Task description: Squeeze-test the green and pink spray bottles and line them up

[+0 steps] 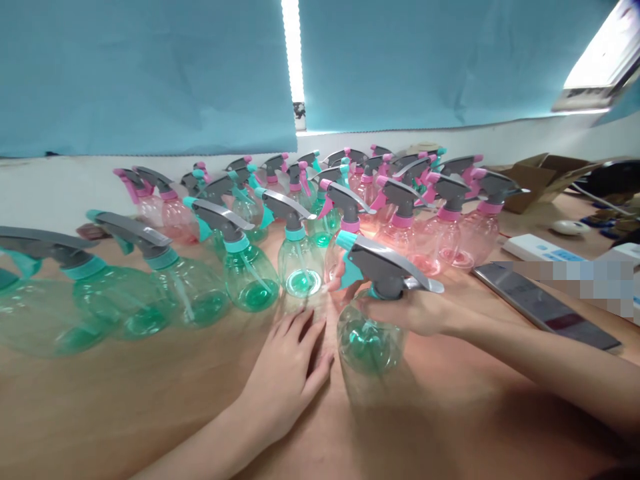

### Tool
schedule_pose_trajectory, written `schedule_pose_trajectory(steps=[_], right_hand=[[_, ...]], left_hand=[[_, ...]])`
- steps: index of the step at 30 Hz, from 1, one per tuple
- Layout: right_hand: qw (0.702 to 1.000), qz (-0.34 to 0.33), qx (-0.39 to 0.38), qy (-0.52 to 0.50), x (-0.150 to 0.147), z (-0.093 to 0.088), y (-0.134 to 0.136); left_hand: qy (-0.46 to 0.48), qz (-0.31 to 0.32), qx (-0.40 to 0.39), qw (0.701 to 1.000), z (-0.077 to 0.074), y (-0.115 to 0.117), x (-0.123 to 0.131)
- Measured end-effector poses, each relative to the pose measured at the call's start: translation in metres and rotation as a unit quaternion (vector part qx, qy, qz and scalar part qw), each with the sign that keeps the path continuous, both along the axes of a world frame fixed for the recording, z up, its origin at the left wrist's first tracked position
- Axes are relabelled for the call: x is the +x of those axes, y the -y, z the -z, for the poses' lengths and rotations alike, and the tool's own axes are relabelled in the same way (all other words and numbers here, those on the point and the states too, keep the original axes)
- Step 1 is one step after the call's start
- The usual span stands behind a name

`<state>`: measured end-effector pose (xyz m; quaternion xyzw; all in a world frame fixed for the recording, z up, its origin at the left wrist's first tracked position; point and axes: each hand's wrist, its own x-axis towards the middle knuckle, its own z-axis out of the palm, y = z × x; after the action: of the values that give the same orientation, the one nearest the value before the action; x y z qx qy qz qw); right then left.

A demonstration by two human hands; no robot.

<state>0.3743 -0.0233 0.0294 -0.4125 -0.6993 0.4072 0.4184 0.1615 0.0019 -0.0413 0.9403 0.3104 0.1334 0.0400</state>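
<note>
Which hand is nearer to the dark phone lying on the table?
Right. The right hand, gripping a green spray bottle by its neck, is just left of the phone; the left hand lies flat on the table, farther left.

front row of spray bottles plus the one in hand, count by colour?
Green bottles, front row: 4
Pink bottles, front row: 4
Held green bottle, in right hand: 1
Total: 9
Back rows overlap too much to count.
</note>
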Motion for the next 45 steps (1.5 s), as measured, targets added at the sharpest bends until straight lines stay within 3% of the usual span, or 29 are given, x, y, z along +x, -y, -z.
schedule_pose_trajectory(steps=[11, 16, 20, 28, 33, 37, 41, 45], right_hand=[[1.000, 0.020, 0.000, -0.002, 0.002, 0.000, 0.003], [0.997, 0.069, 0.003, 0.029, -0.001, 0.000, 0.004], [0.995, 0.085, 0.043, 0.034, -0.003, -0.003, 0.004], [0.988, 0.119, 0.068, 0.077, 0.000, 0.012, 0.000], [0.988, 0.122, 0.066, 0.064, -0.006, 0.002, 0.004], [0.980, 0.163, 0.070, 0.094, -0.010, -0.006, 0.007], [0.967, 0.208, 0.089, 0.121, -0.012, -0.006, 0.007], [0.969, 0.200, 0.080, 0.121, -0.010, -0.003, 0.006]], left_hand=[[0.004, 0.001, 0.000, 1.000, 0.001, 0.000, -0.001], [0.000, 0.000, 0.000, 1.000, 0.001, 0.001, -0.001], [-0.008, -0.004, -0.002, 1.000, 0.001, 0.001, -0.001], [-0.018, -0.006, -0.003, 1.000, 0.000, 0.001, 0.000], [-0.008, -0.002, -0.002, 1.000, 0.000, 0.002, 0.000], [-0.003, -0.005, -0.002, 1.000, 0.001, 0.002, -0.001], [-0.002, -0.006, 0.000, 1.000, 0.001, 0.002, 0.000], [0.000, -0.005, 0.000, 1.000, 0.001, 0.002, 0.000]])
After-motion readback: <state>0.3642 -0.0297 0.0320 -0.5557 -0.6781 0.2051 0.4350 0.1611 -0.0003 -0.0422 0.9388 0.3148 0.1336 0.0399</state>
